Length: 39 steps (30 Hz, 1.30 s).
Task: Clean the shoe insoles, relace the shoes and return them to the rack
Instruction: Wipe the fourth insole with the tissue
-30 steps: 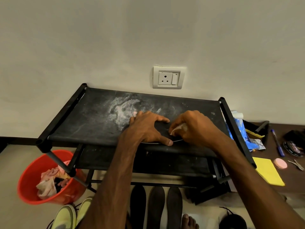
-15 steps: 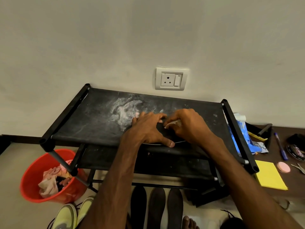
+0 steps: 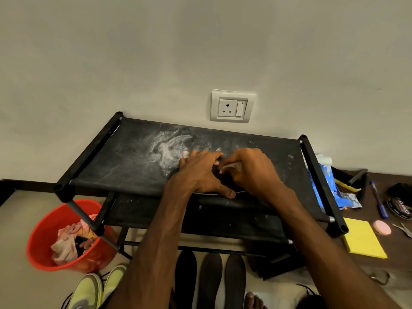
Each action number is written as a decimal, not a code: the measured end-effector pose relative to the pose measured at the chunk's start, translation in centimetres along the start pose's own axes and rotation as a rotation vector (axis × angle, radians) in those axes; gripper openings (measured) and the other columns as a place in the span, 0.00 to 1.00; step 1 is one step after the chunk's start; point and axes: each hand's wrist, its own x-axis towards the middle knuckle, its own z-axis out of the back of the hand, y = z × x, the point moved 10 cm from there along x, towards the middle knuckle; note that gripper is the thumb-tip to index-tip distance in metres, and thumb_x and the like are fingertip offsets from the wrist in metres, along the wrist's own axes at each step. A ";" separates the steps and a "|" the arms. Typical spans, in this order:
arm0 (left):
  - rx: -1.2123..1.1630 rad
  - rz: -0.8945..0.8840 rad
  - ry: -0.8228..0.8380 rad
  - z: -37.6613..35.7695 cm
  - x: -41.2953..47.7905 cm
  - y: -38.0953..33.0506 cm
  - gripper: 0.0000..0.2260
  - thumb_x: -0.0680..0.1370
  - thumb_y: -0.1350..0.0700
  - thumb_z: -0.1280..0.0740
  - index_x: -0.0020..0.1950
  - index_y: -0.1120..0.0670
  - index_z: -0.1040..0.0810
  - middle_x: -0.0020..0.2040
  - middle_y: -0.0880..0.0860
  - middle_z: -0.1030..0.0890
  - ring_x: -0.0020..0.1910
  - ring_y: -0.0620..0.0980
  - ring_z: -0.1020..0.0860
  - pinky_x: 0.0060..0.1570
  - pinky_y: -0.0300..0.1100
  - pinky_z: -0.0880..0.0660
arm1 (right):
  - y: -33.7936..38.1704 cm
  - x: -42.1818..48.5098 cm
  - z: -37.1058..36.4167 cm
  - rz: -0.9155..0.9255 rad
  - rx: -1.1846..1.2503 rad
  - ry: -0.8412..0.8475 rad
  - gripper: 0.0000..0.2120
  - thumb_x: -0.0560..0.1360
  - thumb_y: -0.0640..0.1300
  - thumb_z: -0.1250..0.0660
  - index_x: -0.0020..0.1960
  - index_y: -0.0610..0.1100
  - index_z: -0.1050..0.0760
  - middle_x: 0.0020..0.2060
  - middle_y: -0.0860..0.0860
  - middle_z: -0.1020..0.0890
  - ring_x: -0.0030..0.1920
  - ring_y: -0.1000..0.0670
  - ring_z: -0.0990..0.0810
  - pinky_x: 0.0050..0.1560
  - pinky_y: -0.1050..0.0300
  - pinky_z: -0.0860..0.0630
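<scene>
home, shoe rack [image 3: 124,166], wall socket [image 3: 231,107]

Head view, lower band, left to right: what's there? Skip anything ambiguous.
red bucket → three dark insoles → yellow pad

Head view, steeply down (rack [image 3: 124,166] close).

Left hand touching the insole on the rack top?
Touching. The head view shows the left hand lying flat on the dark insole, with its thumb along the pale rim and no gap visible.
</scene>
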 end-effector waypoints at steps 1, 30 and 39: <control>-0.003 -0.002 -0.007 0.1 0.0 0.0 0.45 0.62 0.33 0.21 0.75 0.42 0.32 0.72 0.48 0.28 0.74 0.56 0.37 0.71 0.58 0.41 | 0.1 0.2 -0.1 -0.011 0.020 -0.030 0.10 0.74 0.47 0.26 0.50 0.62 0.14 0.47 0.54 0.13 0.46 0.47 0.16 0.47 0.47 0.17; 0.072 -0.023 -0.086 1.1 -0.3 -1.4 0.48 0.61 0.27 0.25 0.77 0.41 0.36 0.75 0.50 0.35 0.75 0.55 0.41 0.72 0.57 0.42 | -10.5 -4.8 8.6 -0.384 0.246 -0.370 0.08 0.76 0.33 0.28 0.46 0.44 0.13 0.42 0.51 0.14 0.42 0.58 0.18 0.41 0.79 0.29; 0.179 -0.210 -0.215 -0.8 0.6 -7.1 0.37 0.72 0.31 0.30 0.76 0.47 0.33 0.73 0.51 0.31 0.71 0.53 0.35 0.70 0.53 0.36 | -11.1 -4.5 7.7 -0.388 0.233 -0.214 0.06 0.76 0.37 0.27 0.46 0.44 0.13 0.40 0.50 0.13 0.43 0.53 0.16 0.47 0.60 0.20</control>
